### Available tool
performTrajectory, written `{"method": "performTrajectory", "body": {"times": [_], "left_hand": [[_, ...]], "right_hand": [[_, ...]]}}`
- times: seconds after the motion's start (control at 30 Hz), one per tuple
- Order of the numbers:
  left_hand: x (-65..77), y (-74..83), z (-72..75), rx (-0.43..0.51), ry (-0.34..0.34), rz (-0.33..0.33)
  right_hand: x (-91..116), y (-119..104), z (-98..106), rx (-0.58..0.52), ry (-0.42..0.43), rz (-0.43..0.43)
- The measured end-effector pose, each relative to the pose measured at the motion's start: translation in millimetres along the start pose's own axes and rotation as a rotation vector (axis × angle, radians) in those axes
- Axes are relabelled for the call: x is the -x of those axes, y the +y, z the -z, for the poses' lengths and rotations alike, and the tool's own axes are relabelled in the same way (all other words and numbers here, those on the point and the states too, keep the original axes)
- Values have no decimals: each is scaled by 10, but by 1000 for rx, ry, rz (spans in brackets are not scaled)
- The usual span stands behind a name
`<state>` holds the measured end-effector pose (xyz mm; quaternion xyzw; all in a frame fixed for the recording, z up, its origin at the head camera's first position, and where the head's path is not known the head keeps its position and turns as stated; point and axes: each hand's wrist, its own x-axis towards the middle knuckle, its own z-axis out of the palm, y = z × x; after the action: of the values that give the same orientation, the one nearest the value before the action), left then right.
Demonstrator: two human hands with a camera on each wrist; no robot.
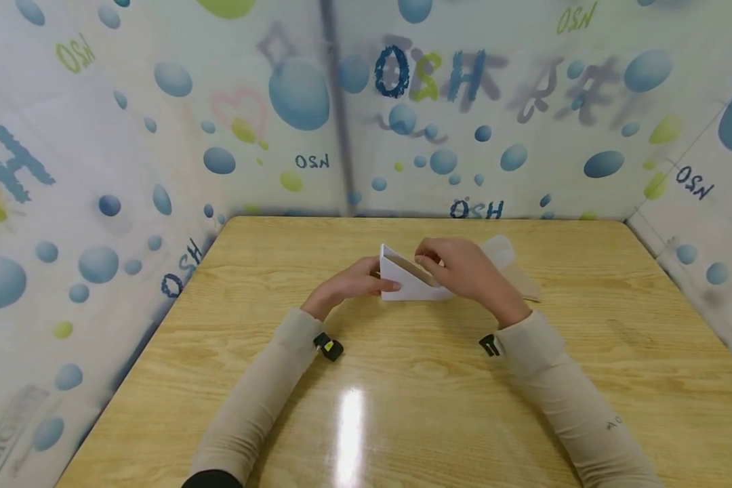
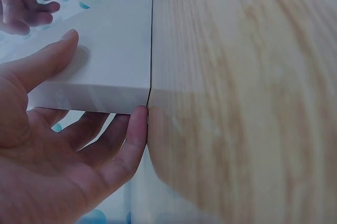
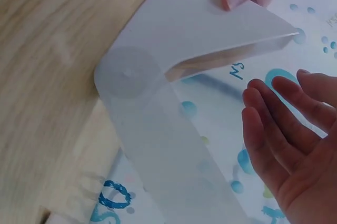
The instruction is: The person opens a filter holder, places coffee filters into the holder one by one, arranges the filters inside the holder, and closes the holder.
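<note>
A white wedge-shaped holder (image 1: pixel 407 287) stands on the table with its sloping open side up, and the inner walls look brown. My left hand (image 1: pixel 355 278) grips its tall end, thumb on the broad face and fingers round the narrow end wall. From the low end a translucent strip (image 3: pixel 174 150) with a rounded tip swings outward, overlapping the holder at a round spot. Over the opening, my right hand (image 1: pixel 463 266) hovers with relaxed, slightly bent fingers. In the right wrist view those fingers (image 3: pixel 274 129) are apart from the holder and hold nothing.
A flat brown piece (image 1: pixel 523 283) lies on the table just right of the holder, partly behind my right wrist. The wooden table (image 1: pixel 415 393) ends at a patterned cloth wall (image 1: pixel 390 183) at the back, with more cloth at both sides.
</note>
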<state>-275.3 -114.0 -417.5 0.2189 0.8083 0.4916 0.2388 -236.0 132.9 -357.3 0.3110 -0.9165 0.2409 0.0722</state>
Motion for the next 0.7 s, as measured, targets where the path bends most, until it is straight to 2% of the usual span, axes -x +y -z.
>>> {"method": "performTrajectory", "body": {"times": [0.5,0.7], "left_hand": [[-10,9,1,-1,11,7],[-12,0,-4,-1,15,13]], "right_hand": [[91,103,277,17,95,-5],[100,125,326,6,88,-5]]}}
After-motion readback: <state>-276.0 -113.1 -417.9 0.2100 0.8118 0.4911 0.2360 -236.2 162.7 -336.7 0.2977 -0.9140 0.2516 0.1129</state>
